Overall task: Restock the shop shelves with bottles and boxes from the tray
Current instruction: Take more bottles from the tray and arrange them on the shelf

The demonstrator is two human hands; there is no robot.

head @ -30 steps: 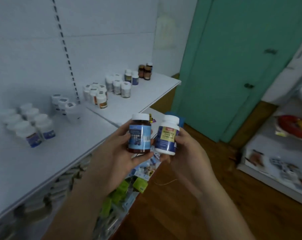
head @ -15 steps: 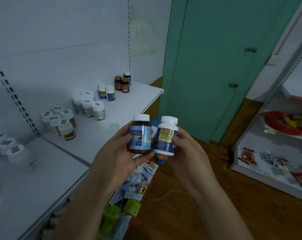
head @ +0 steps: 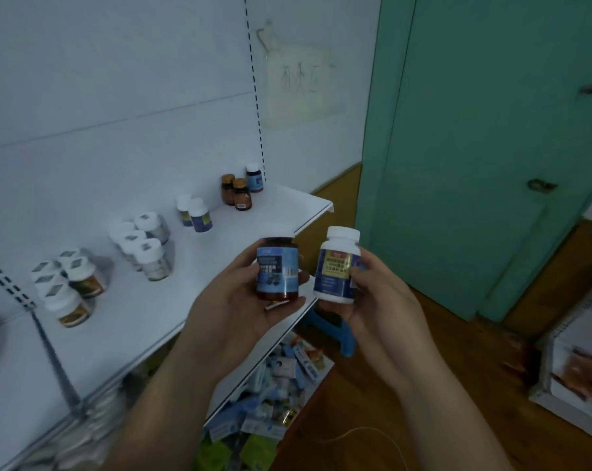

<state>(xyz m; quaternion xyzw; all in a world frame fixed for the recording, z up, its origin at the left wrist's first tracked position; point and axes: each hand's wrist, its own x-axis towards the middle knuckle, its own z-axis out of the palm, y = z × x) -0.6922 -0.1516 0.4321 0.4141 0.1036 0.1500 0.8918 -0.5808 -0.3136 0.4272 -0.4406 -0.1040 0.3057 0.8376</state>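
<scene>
My left hand (head: 233,300) grips a dark amber bottle (head: 276,269) with a blue label and white cap, held upright over the front edge of the white shelf (head: 216,263). Beside it my right hand (head: 379,300) holds a white bottle (head: 337,265) with a blue and yellow label. The two bottles are a little apart. Below the shelf lies a tray of small boxes and packets (head: 281,379), partly hidden by my arms.
Several groups of bottles stand along the shelf's back: white-capped jars (head: 145,246), two blue-labelled bottles (head: 196,214), amber bottles (head: 236,193). A green door (head: 484,137) is at right, with wooden floor (head: 457,351) below and another shelf unit (head: 573,365) at far right.
The view has swung right along the shelf toward its end. Both hands kept hold of their bottles, and the bottles have drawn slightly apart.
</scene>
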